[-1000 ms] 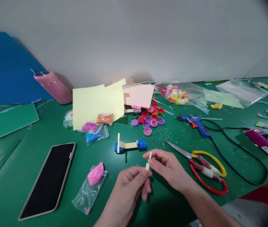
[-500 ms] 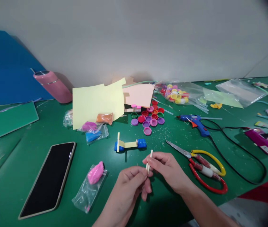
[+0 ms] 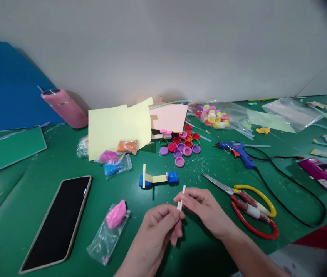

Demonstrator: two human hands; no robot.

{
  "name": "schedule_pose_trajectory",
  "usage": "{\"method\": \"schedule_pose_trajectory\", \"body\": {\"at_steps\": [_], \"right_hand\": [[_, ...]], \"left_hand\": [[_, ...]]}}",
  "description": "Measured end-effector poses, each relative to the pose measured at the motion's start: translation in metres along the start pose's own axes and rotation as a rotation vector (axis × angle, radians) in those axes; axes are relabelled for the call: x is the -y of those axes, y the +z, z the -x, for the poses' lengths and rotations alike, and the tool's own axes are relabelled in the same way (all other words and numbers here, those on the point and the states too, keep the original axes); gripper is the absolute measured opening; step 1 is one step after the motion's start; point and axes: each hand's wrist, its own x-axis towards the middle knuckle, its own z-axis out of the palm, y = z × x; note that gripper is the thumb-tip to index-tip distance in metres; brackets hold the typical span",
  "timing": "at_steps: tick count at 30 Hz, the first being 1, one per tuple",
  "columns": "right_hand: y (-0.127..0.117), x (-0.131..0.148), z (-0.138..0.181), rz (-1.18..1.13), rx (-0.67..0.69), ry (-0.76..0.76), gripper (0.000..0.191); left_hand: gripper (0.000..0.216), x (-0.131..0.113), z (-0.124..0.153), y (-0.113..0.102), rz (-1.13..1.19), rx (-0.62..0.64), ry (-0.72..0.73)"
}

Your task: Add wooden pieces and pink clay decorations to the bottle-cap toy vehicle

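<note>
The left hand [image 3: 163,224] pinches the thin cream sticks [image 3: 181,205] low down, the right hand [image 3: 201,207] higher up, their tips pointing just past 12 o'clock.

Place: pretty much a craft workspace; whether it's housed in a workshop or a school can't be told
Green tabletop [image 3: 62,157]: set right up against a plain wall [image 3: 163,46], kinda sprinkled with little scraps
Glue gun [image 3: 240,150] + scissors [image 3: 247,204]: laid out on the right, big giveaway
Paper [image 3: 117,127], plastic caps [image 3: 172,147], bagged clay-like lump [image 3: 115,214]: scattered around, lots of colors to be seen
</note>
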Motion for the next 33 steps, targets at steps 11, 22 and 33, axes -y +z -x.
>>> {"method": "schedule_pose_trajectory", "body": {"at_steps": [11,22,33], "right_hand": [[0.0031,0.0074,-0.0005,-0.003,-0.009,0.045,0.026],[0.0060,0.0060,-0.0029,-0.076,0.042,0.068,0.032],[0.0067,0.0083,0.0028,0.132,-0.047,0.032,0.025]], "left_hand": [[0.017,0.0017,0.0005,0.0000,-0.005,0.012,0.001],[0.027,0.0014,-0.0028,-0.0023,0.026,0.031,-0.016],[0.025,-0.0011,-0.0008,0.0002,-0.288,-0.005,0.062]]}}
